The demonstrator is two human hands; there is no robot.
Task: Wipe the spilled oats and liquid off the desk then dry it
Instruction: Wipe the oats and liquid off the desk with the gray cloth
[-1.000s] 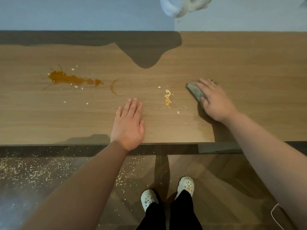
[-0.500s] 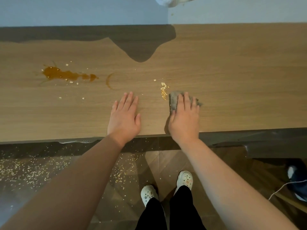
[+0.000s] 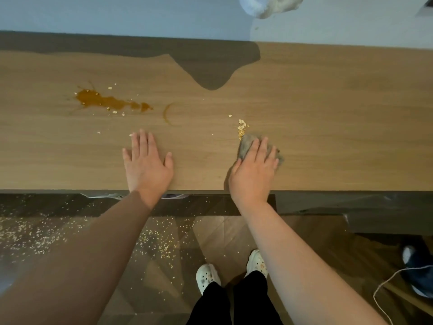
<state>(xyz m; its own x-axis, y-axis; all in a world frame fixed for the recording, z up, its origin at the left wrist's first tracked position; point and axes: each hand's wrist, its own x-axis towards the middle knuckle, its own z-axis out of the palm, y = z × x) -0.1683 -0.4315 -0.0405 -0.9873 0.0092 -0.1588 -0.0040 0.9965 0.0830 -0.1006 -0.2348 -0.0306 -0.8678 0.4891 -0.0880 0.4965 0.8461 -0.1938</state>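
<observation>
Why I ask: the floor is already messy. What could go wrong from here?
The right hand presses the grey cloth right beside the oat pile, near the desk front edge; a pull toward the person could tip oats onto the floor, joining those scattered there. The brown liquid lies unwiped to the left; dragging oats through it might smear it.

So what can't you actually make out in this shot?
Head view:
Grey cloth: mostly covered by the right hand pressing it.
White object at the top: cut off by the frame edge, unidentifiable.
Desk under the left hand: hidden by the palm.
Dark object, far right: cut by the edge.
</observation>
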